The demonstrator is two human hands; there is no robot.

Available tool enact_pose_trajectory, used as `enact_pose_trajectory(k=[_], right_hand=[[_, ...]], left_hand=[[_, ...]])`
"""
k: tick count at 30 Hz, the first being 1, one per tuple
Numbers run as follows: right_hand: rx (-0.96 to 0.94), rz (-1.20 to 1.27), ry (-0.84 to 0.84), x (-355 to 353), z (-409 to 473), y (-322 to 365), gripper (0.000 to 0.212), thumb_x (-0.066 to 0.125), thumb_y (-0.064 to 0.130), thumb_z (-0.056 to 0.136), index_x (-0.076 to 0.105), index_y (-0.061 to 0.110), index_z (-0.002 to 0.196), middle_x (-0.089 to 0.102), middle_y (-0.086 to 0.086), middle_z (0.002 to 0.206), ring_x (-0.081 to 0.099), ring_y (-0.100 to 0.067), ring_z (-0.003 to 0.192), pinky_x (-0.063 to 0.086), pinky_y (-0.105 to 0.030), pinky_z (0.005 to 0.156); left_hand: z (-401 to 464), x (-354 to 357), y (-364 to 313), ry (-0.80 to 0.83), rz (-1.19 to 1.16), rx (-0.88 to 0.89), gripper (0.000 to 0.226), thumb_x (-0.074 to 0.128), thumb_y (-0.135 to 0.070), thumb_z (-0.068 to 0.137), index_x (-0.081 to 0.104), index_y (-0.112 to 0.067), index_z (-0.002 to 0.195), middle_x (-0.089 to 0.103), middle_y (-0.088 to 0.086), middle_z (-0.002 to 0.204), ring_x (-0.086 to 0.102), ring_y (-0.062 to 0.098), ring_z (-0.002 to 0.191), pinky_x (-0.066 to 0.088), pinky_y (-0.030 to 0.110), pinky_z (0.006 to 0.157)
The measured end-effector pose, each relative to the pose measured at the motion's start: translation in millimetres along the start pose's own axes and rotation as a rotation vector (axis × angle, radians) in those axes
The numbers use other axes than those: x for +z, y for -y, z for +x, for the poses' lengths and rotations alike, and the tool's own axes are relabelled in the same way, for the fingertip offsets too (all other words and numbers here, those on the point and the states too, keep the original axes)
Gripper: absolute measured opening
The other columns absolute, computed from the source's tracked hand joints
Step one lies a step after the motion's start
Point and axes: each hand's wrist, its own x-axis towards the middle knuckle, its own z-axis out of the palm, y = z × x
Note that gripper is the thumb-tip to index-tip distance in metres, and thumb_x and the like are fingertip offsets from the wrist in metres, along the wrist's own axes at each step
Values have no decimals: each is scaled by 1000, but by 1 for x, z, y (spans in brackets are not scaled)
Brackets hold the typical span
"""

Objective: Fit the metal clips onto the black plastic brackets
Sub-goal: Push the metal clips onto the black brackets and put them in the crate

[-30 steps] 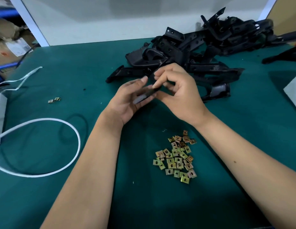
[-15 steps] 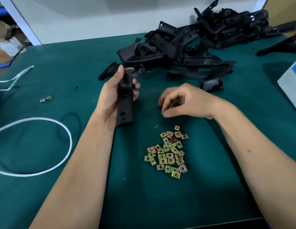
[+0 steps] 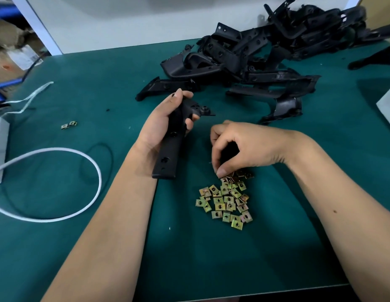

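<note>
My left hand [image 3: 162, 125] grips a long black plastic bracket [image 3: 168, 158] around its upper part, its flat holed end pointing toward me above the green table. My right hand [image 3: 239, 147] is curled over the far edge of a pile of several brass-coloured metal clips [image 3: 225, 200], with thumb and fingertips down on the topmost clips. Whether a clip is pinched between them is hidden by the fingers. A large heap of black brackets [image 3: 255, 55] lies at the back of the table.
The green table mat [image 3: 102, 94] carries a white cable loop [image 3: 59, 184] at the left and two stray clips [image 3: 69, 125] beyond it. A white box corner [image 3: 388, 103] shows at the right edge. Shelving with cartons [image 3: 11, 55] stands at far left.
My hands separated: the left kept the bracket and turned it lengthwise toward me. The right dropped from the bracket down to the far edge of the clip pile.
</note>
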Motion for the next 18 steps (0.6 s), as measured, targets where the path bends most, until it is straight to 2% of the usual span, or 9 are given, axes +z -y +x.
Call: enact_pose_trajectory(k=[3,6,11,15,18], right_hand=[[-28,110,-78,1,1,1,10,84,28,84,76,33,80,65,11,100,58,-6,101,41,-28,96],[-38,239,-195,0,2,-3,7,81,18,88,76,22,85,72,2,100,66,-15,96,49,-35,94],[-15,93,-101,3,3,-6,17,89,28,79,76,33,89,66,14,102,58,-5,103,42,-21,95],[-12,69,-259,11,12,-4,18,89,25,78,71,24,81,68,11,88,62,-7,87,48,-29,81],[4,118,-333,13,13,-8,21,90,23,78,71,23,87,70,8,85,60,-5,77,45,-20,69]], left_hand=[[1,-1,1,-7,3,10,23,63,-34,101,67,-12,105,66,5,83,63,14,68,49,18,51],[3,-2,3,-17,14,37,20,66,-32,98,68,-13,103,61,9,86,60,16,66,47,20,51],[4,-3,4,-10,22,46,19,67,-33,97,68,-14,101,62,10,81,56,16,62,46,20,50],[5,-6,4,-3,23,40,19,68,-34,95,70,-15,99,63,11,80,55,15,62,46,20,50],[6,-7,4,-5,8,29,21,71,-35,93,70,-15,99,63,11,80,53,17,63,46,20,51]])
